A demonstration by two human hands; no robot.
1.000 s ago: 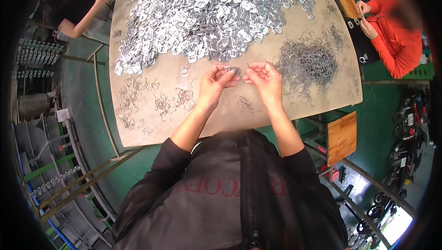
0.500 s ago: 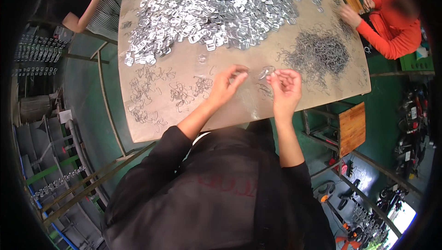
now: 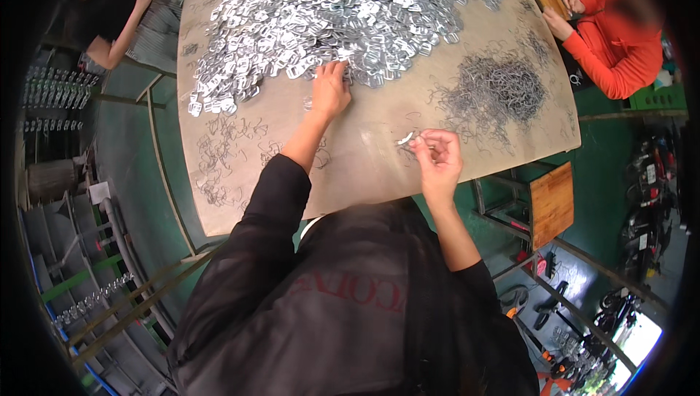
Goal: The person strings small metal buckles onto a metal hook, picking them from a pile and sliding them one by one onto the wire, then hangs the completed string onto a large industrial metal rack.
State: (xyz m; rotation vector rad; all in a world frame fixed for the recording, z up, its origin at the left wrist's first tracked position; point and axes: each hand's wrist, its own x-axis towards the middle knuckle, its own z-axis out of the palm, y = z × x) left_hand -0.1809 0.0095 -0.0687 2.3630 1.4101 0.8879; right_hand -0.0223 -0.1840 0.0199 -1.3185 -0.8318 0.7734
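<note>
My left hand [image 3: 332,91] is stretched out to the near edge of a big heap of shiny flat metal buckles [image 3: 328,13]. Its fingers are apart and touch the pieces there; none is seen in its grip. Lower and to the right, my right hand [image 3: 440,157] pinches one small metal buckle [image 3: 405,138] between thumb and fingertips, just above the table. The buckle is seen nearly edge-on and looks bright. To the right of that hand lies a tangled mound of thin, dark bent wire pieces [image 3: 503,88].
Loose bent wires [image 3: 215,155] are scattered on the brown-topped table [image 3: 364,177] at left. A person in black [image 3: 117,17] sits far left, another in orange [image 3: 612,42] far right. A wooden stool [image 3: 552,206] stands by the table's right front edge.
My left hand has moved from beside the right hand up and left to the buckle heap. My right hand has dropped slightly nearer to me, still pinching the buckle.
</note>
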